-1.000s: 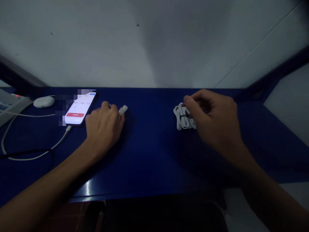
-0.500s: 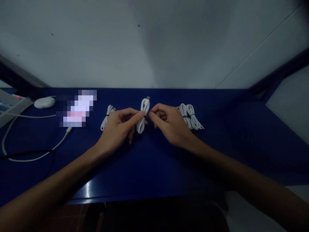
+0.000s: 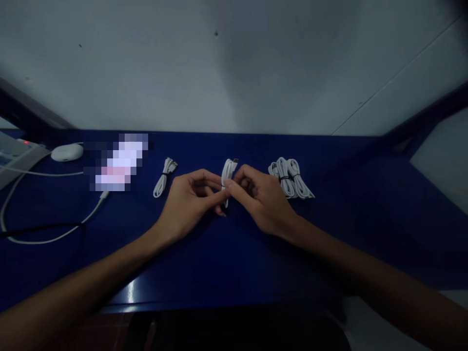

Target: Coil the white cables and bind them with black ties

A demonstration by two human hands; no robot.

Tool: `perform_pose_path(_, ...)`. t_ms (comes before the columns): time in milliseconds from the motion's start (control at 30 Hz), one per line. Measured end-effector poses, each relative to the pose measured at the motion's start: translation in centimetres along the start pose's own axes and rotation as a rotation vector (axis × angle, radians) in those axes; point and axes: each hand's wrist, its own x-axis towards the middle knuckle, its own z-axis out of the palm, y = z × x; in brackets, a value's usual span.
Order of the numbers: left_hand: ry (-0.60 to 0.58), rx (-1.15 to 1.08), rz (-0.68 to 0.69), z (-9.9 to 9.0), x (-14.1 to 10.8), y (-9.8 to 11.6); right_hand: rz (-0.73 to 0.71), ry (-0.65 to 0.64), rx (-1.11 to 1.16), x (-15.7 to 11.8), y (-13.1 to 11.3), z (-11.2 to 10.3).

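My dark blue table runs up to the wall at its far edge. Toward the far left corner lies a white oval case, with a grey device at the left edge beside it. A phone with a lit, blurred screen lies left of centre, and a white charging cord loops from it toward the left edge. A small coiled white cable lies near the far edge, and a larger bunch of coiled white cables lies right of centre.
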Motion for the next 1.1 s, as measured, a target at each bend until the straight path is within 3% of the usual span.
perform_pose_path(267, -0.047, -0.1, -0.057, -0.4, 0.1, -0.2, -0.027, -0.149, 0.078, 0.1, -0.1, -0.2)
perform_pose_path(533, -0.065, -0.298, -0.109, -0.5, 0.1, 0.3, -0.033, -0.136, 0.064, 0.2, -0.3, -0.5)
perform_pose_path(833, -0.144, -0.233, -0.062, -0.7, 0.9, 0.0, 0.041, -0.187, 0.338, 0.6, 0.5, -1.5)
perform_pose_path(1100, -0.154, -0.192, -0.057, -0.4, 1.0, 0.3, -0.161, -0.061, -0.035, 0.7, 0.2, -2.0)
